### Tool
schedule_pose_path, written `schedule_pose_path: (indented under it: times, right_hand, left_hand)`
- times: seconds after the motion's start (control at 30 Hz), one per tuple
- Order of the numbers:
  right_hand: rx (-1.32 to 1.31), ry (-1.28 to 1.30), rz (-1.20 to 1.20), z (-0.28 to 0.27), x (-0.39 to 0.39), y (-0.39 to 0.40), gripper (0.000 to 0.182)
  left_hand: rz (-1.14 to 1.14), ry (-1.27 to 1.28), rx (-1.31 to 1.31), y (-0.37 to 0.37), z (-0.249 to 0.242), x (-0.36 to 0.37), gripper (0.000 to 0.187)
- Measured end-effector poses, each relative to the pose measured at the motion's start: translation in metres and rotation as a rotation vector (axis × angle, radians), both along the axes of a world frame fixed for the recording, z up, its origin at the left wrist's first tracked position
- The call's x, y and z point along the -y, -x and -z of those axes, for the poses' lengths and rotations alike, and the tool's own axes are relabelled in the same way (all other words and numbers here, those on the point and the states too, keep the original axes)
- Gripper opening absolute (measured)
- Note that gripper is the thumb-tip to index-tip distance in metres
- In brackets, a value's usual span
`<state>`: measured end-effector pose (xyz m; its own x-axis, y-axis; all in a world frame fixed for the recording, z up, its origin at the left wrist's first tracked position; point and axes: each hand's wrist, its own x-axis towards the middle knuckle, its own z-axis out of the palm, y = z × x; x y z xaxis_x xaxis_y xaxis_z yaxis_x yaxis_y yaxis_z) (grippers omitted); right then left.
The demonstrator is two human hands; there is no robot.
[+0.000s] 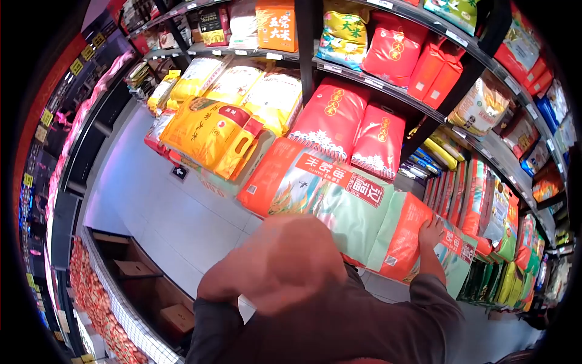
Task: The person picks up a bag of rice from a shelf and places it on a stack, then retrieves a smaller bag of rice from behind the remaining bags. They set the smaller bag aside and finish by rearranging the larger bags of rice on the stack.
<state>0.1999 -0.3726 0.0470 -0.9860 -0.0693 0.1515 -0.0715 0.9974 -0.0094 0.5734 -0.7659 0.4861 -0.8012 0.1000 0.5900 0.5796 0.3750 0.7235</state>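
Close to the camera, my left hand (pixel 291 264) is raised in front of the rice bags. It is smeared by motion, so its fingers cannot be made out. My right hand (pixel 431 233) lies on a red-and-green rice bag (pixel 394 233) at its right part, fingers stretched over the surface. Another red-and-green bag (pixel 282 176) adjoins it on the left. Behind them lean two tall red rice bags (pixel 333 112) with gold characters. To the left is a yellow rice bag (pixel 206 133) with a cut-out handle, on top of a stack.
Black shelves (pixel 376 82) with price tags curve around the back and right, filled with rice bags. More bags (pixel 479 200) stand upright at the right. At the lower left is a bin (pixel 136 282) with cardboard boxes inside, beside the grey tiled floor (pixel 176 212).
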Motion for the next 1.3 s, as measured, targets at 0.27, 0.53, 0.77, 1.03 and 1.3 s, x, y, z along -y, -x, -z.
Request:
schedule_pose_path:
  times: [0.27, 0.53, 0.77, 1.03, 1.3]
  right_hand:
    - [0.037, 0.009, 0.299, -0.006, 0.064, -0.013, 0.052]
    - [-0.052, 0.095, 0.081, 0.005, 0.14, -0.1, 0.052]
    - [-0.094, 0.609, 0.297, 0.009, 0.22, -0.175, 0.047]
    - [-0.189, 0.446, 0.315, -0.004, 0.238, -0.206, 0.045]
    - [-0.293, 0.37, 0.241, -0.001, 0.237, -0.247, 0.046]
  left_hand:
    - [-0.752, 0.317, 0.342, 0.09, 0.289, 0.124, 0.049]
    - [-0.819, 0.704, 0.407, 0.076, 0.436, 0.153, 0.057]
    - [-0.654, 0.665, 0.432, 0.083, 0.429, 0.198, 0.061]
    - [-0.621, 0.719, 0.342, 0.107, 0.433, 0.227, 0.065]
    - [-0.623, 0.788, 0.39, 0.118, 0.442, 0.23, 0.069]
